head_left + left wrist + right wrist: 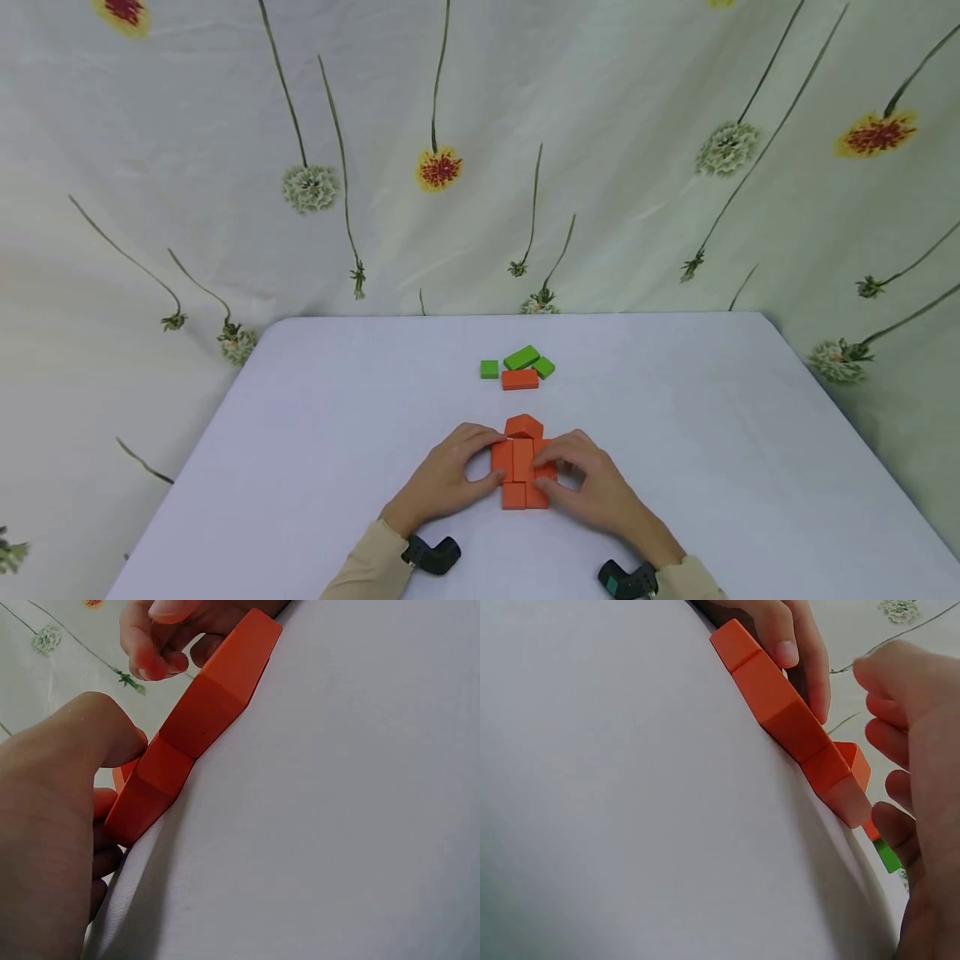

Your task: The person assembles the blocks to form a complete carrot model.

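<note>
The cluster of orange blocks [522, 462], low at the frame's centre on the white table [315, 433], is pinched from both sides by the left hand [450, 475] and right hand [588, 483], fingers curled. Uneven pressure could skew the smooth, matte, hard-edged rectangular pieces. Spare green blocks [521, 358] lie just above

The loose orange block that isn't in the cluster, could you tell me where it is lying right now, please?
In the head view the loose orange block lies beyond the hands, mid-table, just in front of three green blocks.
</note>
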Demonstrator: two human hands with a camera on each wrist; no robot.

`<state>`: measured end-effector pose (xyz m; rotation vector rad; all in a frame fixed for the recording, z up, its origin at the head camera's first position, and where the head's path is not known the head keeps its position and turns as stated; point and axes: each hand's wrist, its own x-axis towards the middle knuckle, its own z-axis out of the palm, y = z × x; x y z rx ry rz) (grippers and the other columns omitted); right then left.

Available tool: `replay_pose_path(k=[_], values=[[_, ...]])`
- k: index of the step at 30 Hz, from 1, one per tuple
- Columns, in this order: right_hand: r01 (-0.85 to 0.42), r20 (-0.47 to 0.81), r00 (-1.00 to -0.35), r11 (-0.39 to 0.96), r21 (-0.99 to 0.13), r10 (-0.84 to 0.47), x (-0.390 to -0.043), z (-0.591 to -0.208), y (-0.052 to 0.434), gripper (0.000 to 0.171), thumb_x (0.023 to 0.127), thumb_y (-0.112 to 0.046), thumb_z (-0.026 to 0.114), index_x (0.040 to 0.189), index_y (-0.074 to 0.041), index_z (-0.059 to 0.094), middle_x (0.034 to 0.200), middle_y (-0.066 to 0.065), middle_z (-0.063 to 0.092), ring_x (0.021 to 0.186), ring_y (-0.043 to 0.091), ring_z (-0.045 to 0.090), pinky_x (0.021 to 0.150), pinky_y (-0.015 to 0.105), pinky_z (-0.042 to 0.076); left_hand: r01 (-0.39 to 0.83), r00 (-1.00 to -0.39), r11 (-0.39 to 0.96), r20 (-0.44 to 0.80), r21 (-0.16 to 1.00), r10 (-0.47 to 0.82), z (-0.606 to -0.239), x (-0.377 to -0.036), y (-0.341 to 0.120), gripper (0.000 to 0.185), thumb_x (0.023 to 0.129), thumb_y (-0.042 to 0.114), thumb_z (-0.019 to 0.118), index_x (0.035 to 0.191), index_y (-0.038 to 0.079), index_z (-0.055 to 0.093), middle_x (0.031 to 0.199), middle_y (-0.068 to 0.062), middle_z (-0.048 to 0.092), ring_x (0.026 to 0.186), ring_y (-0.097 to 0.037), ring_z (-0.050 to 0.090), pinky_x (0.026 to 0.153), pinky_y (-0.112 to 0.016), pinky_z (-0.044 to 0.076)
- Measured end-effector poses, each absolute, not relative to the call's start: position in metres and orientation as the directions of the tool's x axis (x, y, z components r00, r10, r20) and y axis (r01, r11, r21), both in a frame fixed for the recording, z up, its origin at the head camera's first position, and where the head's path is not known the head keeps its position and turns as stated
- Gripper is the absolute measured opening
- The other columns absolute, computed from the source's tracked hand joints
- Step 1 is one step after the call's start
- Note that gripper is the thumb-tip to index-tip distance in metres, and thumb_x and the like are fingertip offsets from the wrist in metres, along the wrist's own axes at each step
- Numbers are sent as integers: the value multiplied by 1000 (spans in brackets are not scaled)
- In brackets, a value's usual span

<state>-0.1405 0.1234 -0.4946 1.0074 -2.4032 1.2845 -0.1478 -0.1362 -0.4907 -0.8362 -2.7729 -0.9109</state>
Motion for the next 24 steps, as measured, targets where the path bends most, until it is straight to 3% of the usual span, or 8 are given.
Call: replay_pose_path(k=[7, 15, 24], values=[[-647, 547, -763, 402, -648, -345, -154, -497, 124, 20, 87, -15, 71, 106, -20, 68, 100, -9, 66, 88, 11, 54, 67, 22, 50, 542, -838, 663, 274, 517, 471, -493, -148, -136, 46, 88, 46, 64, 129, 26, 59, 126, 15, 56, 120, -2, 49, 101, -29, 48], [-565, 497, -825, 425, -707, -271, -168, -496, 125, 28, 87, -10, 70, 114, -18, 65, 105, -4, 65, 90, 13, 56, 72, 25, 54, 545, -836, 670, 265, 504, 480, -489, -147, -136, 47, 88, 47, 64, 129, 25, 58, 126, 14, 56, 120, -3, 49, 100, -28, 48], [-462, 407, -885, 536, -707, -227, -201, -495, 124, 29, 88, -17, 69, 117, -21, 65, 107, -9, 64, 92, 7, 56, 77, 24, 54, 539, -839, 668, 258, 513, 478, -485, -145, -136, 46, 88, 41, 66, 130, 24, 59, 126, 12, 57, 120, -3, 49, 101, -29, 48]])
